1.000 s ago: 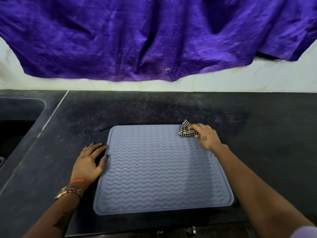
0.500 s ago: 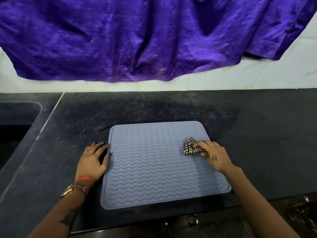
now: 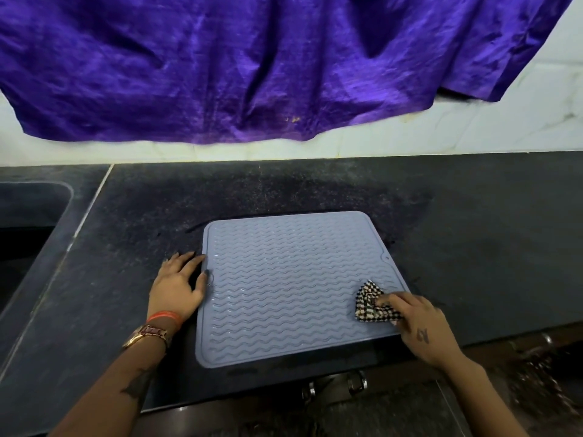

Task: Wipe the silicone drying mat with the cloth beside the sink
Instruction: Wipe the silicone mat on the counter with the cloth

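Note:
A grey-blue silicone drying mat (image 3: 284,279) with wavy ridges lies flat on the dark stone counter. My right hand (image 3: 422,329) presses a small folded black-and-white checked cloth (image 3: 372,302) onto the mat near its front right corner, fingers closed on the cloth. My left hand (image 3: 179,285) rests flat on the counter with fingers spread, its thumb and fingertips touching the mat's left edge.
A sink basin (image 3: 28,222) is sunk into the counter at the far left. A purple fabric (image 3: 252,67) hangs over the white tiled wall behind. The counter's front edge (image 3: 473,342) runs close below the mat, with metal handles (image 3: 356,380) beneath.
My right hand has dragged the cloth from the mat's back right corner down along the right side to the front right corner. My left hand stays at the left edge.

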Demonstrator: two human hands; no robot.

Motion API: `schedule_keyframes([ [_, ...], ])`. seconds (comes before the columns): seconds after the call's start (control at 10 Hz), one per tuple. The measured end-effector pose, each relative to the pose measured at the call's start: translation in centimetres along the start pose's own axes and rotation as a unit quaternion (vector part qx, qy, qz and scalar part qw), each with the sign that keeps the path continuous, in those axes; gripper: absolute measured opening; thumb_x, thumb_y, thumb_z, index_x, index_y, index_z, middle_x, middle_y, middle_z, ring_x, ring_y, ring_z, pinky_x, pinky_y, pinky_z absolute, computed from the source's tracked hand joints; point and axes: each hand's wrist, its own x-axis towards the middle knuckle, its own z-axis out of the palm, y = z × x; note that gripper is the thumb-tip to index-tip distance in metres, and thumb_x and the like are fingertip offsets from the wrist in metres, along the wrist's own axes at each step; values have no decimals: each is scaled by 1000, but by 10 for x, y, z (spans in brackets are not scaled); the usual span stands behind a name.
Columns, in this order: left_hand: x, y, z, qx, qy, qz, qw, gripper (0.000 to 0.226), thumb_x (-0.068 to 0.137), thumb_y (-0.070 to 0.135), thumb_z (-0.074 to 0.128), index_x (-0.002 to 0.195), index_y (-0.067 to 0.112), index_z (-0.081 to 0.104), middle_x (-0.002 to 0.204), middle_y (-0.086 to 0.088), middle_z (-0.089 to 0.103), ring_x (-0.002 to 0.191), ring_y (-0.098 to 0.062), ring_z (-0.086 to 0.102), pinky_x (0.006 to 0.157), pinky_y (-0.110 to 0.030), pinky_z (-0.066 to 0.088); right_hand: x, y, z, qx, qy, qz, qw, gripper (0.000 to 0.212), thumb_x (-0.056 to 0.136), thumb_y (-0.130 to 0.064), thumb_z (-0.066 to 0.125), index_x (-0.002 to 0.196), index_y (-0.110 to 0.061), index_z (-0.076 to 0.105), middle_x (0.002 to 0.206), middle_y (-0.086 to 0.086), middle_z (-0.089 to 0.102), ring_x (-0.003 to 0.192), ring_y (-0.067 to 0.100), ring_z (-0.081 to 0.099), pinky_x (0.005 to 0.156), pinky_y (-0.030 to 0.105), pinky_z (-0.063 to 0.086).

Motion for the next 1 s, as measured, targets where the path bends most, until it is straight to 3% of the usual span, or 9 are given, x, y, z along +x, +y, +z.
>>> schedule_keyframes([
  [0.2, 1, -2, 1, 3, -4, 1, 1000, 55, 81, 41, 39, 126, 15, 57, 136, -13, 52, 134, -34, 35, 115, -44, 21, -16, -25, 5, -11, -2, 4, 1000, 50, 82, -19, 52, 125, -43, 39, 133, -15, 41, 119, 14, 40, 89, 34, 41],
  [0.5, 1, -3, 2, 3, -5, -2, 1000, 55, 81, 41, 40, 126, 16, 57, 136, -11, 52, 134, -33, 36, 116, -44, 21, -15, -87, 16, 34, -64, -139, 988, 46, 87, -28, 50, 126, -49, 36, 131, -23, 42, 122, 8, 35, 96, 33, 32],
  [0.7, 1, -2, 1, -4, -7, -7, 1000, 56, 80, 41, 39, 127, 16, 56, 137, -10, 50, 135, -32, 34, 116, -43, 19, -3, -139, 15, 35, -101, -237, 966, 45, 89, -25, 49, 129, -43, 36, 132, -11, 46, 123, 15, 38, 99, 36, 32],
  [1.0, 1, -1, 0, -5, -5, -8, 1000, 58, 80, 44, 37, 126, 15, 57, 137, -11, 51, 134, -32, 35, 115, -44, 21, 1, -214, 32, 34, -83, -337, 937, 41, 90, -24, 53, 129, -33, 41, 125, 4, 49, 117, 28, 42, 94, 45, 36],
])
